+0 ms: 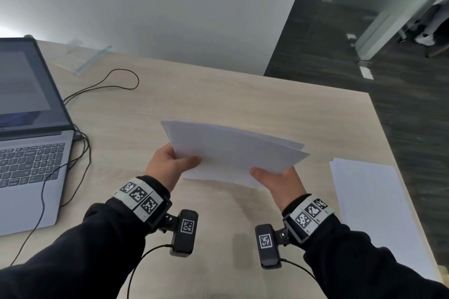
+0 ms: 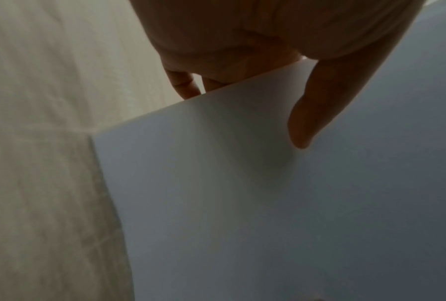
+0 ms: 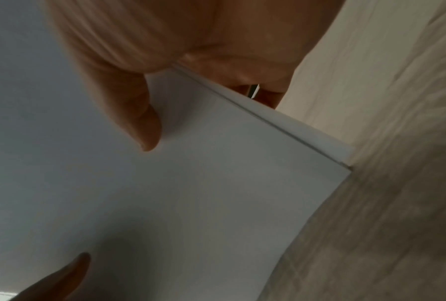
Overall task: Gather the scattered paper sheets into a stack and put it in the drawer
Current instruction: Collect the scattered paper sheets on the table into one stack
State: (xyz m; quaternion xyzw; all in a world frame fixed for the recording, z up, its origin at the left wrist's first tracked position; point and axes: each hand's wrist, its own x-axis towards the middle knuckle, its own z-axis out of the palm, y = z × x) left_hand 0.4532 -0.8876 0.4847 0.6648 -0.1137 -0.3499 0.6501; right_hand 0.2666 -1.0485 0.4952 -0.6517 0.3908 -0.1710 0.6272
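A sheaf of white paper sheets hangs above the middle of the wooden desk, held by both hands. My left hand pinches its near left edge, thumb on top and fingers underneath. My right hand pinches the near right edge the same way. In the left wrist view the thumb lies on the sheets. The right wrist view shows the right thumb on the sheets, whose layered edges are slightly offset. More white sheets lie flat at the desk's right edge. No drawer is in view.
An open laptop stands at the left with black cables trailing beside it. A clear plastic piece lies at the far left by the wall. Beyond the desk's right edge is dark floor.
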